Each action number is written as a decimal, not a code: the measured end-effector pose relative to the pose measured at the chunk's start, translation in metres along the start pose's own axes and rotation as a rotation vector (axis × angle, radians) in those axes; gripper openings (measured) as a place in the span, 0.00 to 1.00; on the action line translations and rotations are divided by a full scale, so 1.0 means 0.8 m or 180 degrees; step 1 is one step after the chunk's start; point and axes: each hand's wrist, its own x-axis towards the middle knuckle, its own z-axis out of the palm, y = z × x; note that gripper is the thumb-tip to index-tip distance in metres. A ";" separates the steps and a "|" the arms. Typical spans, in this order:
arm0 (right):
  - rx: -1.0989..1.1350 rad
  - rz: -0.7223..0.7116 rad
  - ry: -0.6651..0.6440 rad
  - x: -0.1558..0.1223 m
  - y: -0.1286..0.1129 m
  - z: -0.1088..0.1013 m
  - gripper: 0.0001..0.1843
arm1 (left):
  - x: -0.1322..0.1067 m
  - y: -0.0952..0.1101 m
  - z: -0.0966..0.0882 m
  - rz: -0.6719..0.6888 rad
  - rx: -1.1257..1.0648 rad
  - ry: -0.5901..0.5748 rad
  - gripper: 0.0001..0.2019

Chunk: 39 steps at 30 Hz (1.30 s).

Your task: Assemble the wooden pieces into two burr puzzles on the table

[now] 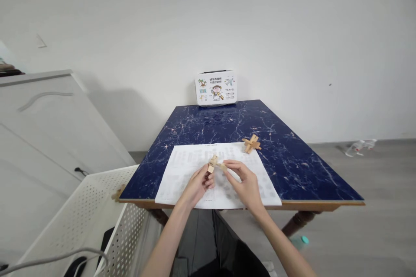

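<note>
Over a printed white sheet [169, 188], my left hand [199, 185] is closed on a small group of pale wooden burr puzzle pieces [212, 163]. My right hand [243, 180] pinches one wooden puzzle piece [223, 166] between thumb and fingertips. That piece meets the right side of the group; whether it is slotted in cannot be made out. An assembled wooden burr puzzle [251, 143], darker in tone, lies on the sheet's far right corner.
The sheet lies along the near edge of a blue marbled table [292, 173]. A white box with cartoon prints [216, 88] stands at the back against the wall. Left of the table are a white perforated basket [125, 229] and a grey cabinet [42, 138]. A teal-capped bottle [300, 241] is on the floor.
</note>
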 end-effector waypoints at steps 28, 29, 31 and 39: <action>-0.1069 -0.1562 -0.0265 -0.015 0.000 0.034 0.20 | -0.013 0.002 0.002 0.0140 0.0268 0.0032 0.22; -0.1078 -0.1599 -0.0298 -0.015 0.002 0.035 0.20 | -0.013 0.001 0.002 0.0127 0.0214 0.0069 0.22; -0.1089 -0.1657 -0.0358 -0.015 0.004 0.037 0.21 | -0.011 0.000 0.000 0.0105 0.0118 0.0155 0.22; -0.1103 -0.1799 -0.0476 -0.016 0.001 0.045 0.21 | -0.012 -0.003 0.008 0.0236 0.0109 0.0554 0.20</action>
